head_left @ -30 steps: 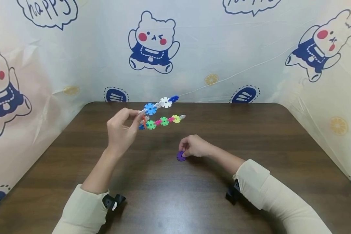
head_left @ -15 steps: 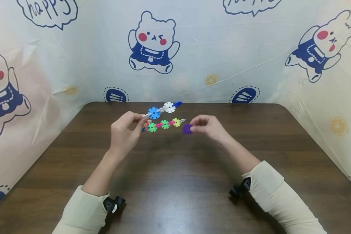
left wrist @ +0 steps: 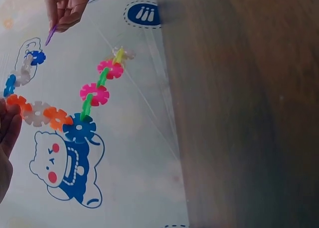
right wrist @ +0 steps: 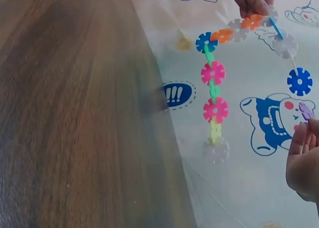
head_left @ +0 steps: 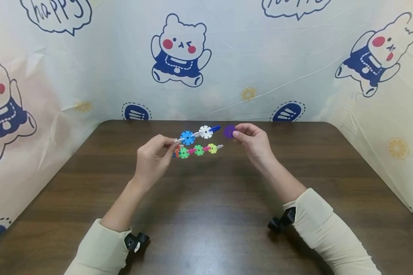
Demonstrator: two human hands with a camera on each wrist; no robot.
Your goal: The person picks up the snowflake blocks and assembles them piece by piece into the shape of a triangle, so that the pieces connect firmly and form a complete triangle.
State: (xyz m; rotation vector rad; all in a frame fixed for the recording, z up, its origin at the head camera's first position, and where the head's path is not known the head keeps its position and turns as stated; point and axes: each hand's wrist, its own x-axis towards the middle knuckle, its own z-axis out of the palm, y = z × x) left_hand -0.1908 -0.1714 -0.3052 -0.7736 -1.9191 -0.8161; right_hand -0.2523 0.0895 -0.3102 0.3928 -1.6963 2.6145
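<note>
Between thumb and fingers my left hand (head_left: 153,158) pinches a white piece at the bend of a chain of notched snowflake discs (right wrist: 215,110). The chain is held up in a U shape above the table. One arm of it runs through a light blue disc (head_left: 187,138) and a white disc (head_left: 205,132) to a dark blue disc (right wrist: 299,82) at its end. The other arm has green, pink and yellow discs and ends in a clear disc (right wrist: 216,151). My right hand (head_left: 256,145) pinches a purple snowflake disc (head_left: 229,131), a small gap away from the dark blue end disc.
A brown wooden table (head_left: 199,221) lies under both hands. Behind and beside it hangs a pale sheet (head_left: 234,57) printed with bears. A black wrist camera (head_left: 136,242) sits at the left cuff, another camera (head_left: 282,220) at the right.
My right hand has lifted the purple disc from low over the table up to the dark blue end of the chain. My left hand has shifted slightly right with the chain.
</note>
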